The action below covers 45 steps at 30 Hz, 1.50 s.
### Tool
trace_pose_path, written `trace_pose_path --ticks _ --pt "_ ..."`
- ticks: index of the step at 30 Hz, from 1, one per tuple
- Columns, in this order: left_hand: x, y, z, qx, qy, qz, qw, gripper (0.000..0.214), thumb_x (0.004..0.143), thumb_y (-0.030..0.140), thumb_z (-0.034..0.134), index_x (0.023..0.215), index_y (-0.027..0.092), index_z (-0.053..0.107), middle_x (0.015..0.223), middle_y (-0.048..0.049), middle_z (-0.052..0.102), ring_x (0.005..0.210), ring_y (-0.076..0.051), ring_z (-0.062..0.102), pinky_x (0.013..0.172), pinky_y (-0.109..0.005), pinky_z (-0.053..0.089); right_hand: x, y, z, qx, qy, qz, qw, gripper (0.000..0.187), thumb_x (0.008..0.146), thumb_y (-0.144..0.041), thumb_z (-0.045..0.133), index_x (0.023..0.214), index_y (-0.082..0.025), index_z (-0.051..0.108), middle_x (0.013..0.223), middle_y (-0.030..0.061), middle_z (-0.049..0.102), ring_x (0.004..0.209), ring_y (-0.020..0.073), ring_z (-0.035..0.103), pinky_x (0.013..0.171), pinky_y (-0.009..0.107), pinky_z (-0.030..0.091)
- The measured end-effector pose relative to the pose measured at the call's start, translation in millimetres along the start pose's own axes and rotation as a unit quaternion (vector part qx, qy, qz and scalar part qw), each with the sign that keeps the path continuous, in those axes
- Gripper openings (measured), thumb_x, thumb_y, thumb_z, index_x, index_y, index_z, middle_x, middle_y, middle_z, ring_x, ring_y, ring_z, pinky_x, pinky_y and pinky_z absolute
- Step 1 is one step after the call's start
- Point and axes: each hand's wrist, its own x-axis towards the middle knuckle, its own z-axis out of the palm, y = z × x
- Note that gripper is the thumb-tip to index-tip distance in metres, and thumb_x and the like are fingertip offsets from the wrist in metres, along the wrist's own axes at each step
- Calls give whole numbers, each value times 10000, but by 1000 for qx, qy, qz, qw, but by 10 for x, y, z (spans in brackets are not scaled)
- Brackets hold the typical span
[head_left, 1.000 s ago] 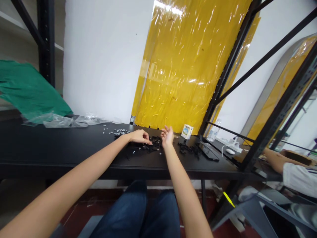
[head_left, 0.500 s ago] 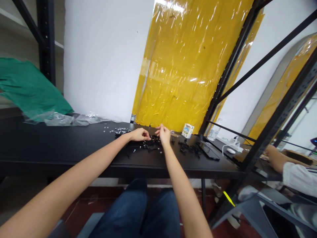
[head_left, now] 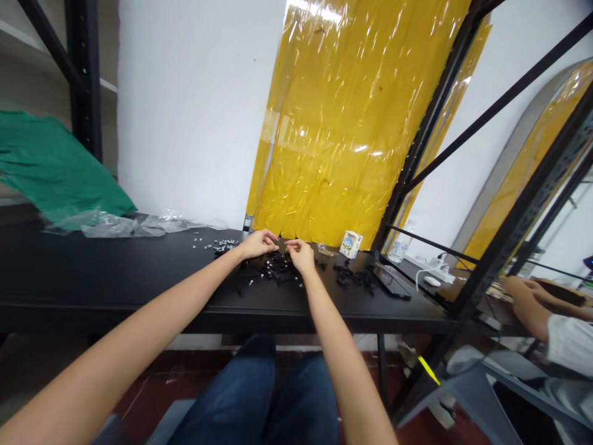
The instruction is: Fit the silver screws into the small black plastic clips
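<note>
Black parts (head_left: 278,269): a loose heap of small pieces on the bench (head_left: 92,272), spread more left to right than near to far, lying between and just under your hands.

Left hand (head_left: 257,245): over the heap's left end, reaching in from the left, with your wrist nearer you.

Right hand (head_left: 301,256): over the heap's right end, about as close to it as your left.

Fingers: curled downward on both hands, the left fingers (head_left: 272,235) and right fingers (head_left: 291,245) pointing toward each other just apart. You can't tell from this view whether either hand is pinching a piece.

Silver screws (head_left: 225,245): a small scatter just left of the heap, toward the far edge, beyond your left hand.

Second heap (head_left: 356,278): more black parts to the right, well clear of your right hand.

Far right: a small carton (head_left: 351,245) near the far edge, a water bottle (head_left: 401,245) behind a dark slab (head_left: 391,283).

Right edge: another person's arm in a white sleeve (head_left: 569,343), beyond the black rack (head_left: 523,198).
</note>
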Motion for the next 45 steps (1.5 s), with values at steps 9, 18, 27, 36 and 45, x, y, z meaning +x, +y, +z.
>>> trace_pose_path --ticks 9,18,27,36,45 --pt "-136 111 -93 223 -113 -30 968 175 581 377 629 629 212 664 615 16 662 605 -147 577 543 -215 368 24 20 -12 -26 25 -39 999 190 672 -56 579 667 -221 675 587 -55 640 521 103 543 669 230 468" --pt "18 -76 -47 13 -68 2 998 509 639 609 606 819 136 656 727 -67 702 624 -160 604 603 -245 445 -62 -71 7 28 -111 -76 991 219 624 -79 664 763 -243 702 770 -35 709 719 131 616 832 289 473" --pt "-54 90 -78 -23 -8 2 1000 530 671 646 583 663 126 682 556 -22 622 527 -114 501 508 -217 371 -69 -91 -3 -99 -102 -135 981 98 677 -241 701 774 -229 700 778 9 722 751 176 654 782 312 499" --pt "10 41 -39 -165 26 -27 986 482 693 593 603 704 119 688 687 -72 681 581 -129 565 572 -241 442 -38 -73 3 -124 -69 -85 986 186 718 -336 664 803 -176 702 766 42 735 718 185 680 718 275 516" --pt "-36 86 -47 -121 29 47 991 426 681 492 656 878 113 665 733 -66 684 644 -146 593 582 -243 455 -18 -37 14 -70 -76 -52 993 257 735 -399 627 825 -164 685 739 50 729 729 188 683 713 270 514"
